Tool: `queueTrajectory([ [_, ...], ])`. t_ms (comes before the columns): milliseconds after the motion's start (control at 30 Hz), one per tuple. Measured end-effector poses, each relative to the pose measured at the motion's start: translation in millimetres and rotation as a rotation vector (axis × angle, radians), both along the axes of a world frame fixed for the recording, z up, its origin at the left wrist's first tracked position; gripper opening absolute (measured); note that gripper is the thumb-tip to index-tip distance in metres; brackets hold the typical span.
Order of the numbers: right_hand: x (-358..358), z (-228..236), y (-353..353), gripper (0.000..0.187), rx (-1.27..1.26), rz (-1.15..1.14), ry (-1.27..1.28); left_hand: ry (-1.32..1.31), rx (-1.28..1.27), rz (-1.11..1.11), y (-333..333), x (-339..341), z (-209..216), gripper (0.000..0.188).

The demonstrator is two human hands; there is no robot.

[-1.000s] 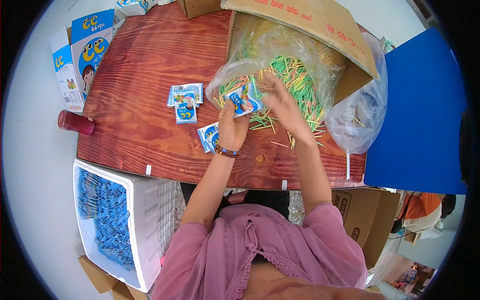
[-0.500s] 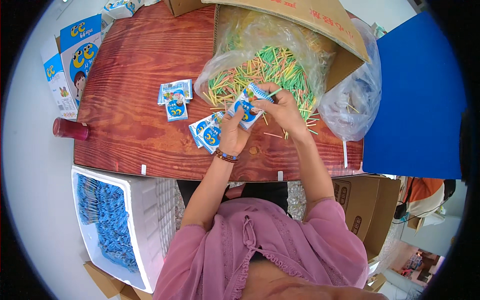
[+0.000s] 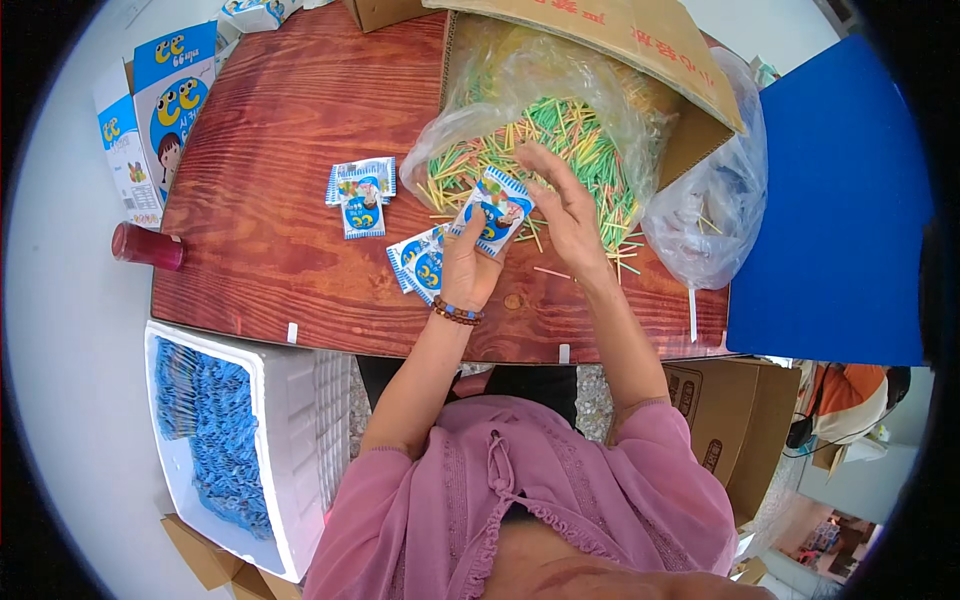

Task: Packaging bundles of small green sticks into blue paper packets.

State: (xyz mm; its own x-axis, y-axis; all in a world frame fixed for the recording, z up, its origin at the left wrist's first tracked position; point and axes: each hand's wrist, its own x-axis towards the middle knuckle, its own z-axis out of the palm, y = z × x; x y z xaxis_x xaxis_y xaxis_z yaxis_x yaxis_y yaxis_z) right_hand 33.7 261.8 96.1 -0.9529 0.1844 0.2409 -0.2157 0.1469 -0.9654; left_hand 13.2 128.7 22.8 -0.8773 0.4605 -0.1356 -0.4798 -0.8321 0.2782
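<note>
A small blue-and-white packet is gripped in my left hand, the thumb lying across its front. My right hand is just to the right of it, thumb and fingers apart, with nothing visible in them. Behind my hands, thin green, yellow and pink sticks spill from a clear plastic bag inside a tipped cardboard box. Close to my left wrist lie a few more packets on the table. Another small pile of packets sits farther left.
The red-brown wooden table has a red-pink jar on its left edge. Printed cartons stand at the far left. A white foam box of blue packets is below left. A blue panel stands at the right.
My right hand has come away from the packet's top edge and opened. The green stick that was at its fingers no longer shows there. My left hand still holds the packet.
</note>
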Motion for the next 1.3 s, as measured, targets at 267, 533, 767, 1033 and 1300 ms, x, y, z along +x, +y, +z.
queueTrajectory([
  [267,3,-2,-9,0.043,0.373,0.001,0.132,-0.024,0.156,-0.005,-1,-2,3,0.035],
  [533,29,8,-2,0.017,0.172,0.002,-0.020,0.149,-0.019,0.091,-8,7,3,0.033],
  [767,63,-33,11,0.017,0.838,-0.065,0.104,0.321,-0.409,0.343,-48,16,0,0.035],
  [1033,26,-15,6,0.017,0.259,0.268,-0.169,0.812,-0.950,0.152,-64,15,14,0.072],
  [1300,-40,-32,-50,0.017,0.002,0.410,-0.269,0.402,-0.959,0.240,-107,-10,6,0.011],
])
